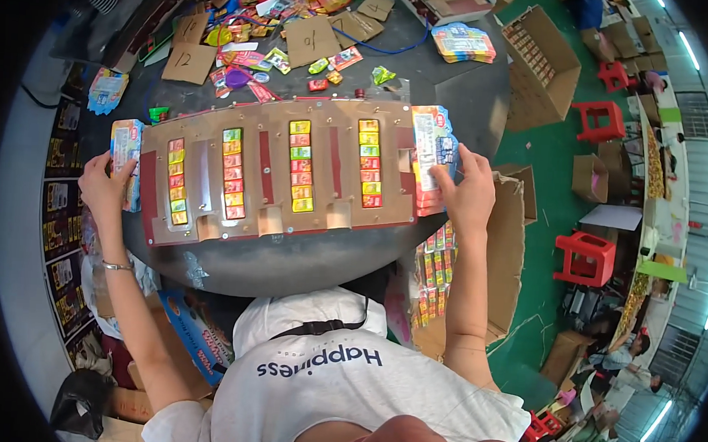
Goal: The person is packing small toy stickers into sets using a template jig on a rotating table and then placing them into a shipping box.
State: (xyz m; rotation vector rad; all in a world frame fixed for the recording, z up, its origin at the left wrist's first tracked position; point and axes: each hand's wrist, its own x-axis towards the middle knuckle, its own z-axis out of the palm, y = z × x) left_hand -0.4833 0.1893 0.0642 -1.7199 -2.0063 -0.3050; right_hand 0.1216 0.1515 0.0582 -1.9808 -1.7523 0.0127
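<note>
On the dark rounded table lies a long brown and dark-red tray-like board (281, 169) with several narrow slots. Each slot holds a column of small wrapped candies (300, 166) in red, yellow and green. Against the board's left end is a stack of colourful printed cards (125, 153); my left hand (105, 182) grips its outer edge, thumb on top. A second stack of blue and pink cards (427, 149) lies at the right end. My right hand (469, 191) holds that one by its outer side, thumb across the face, other fingers partly hidden.
Loose candies, small packets and cardboard pieces (310, 43) cover the table's far side. More card stacks lie at far right (463, 43) and far left (107, 90). An open carton (506, 261) with candy strips stands right of my lap. Red stools (586, 259) stand on the green floor.
</note>
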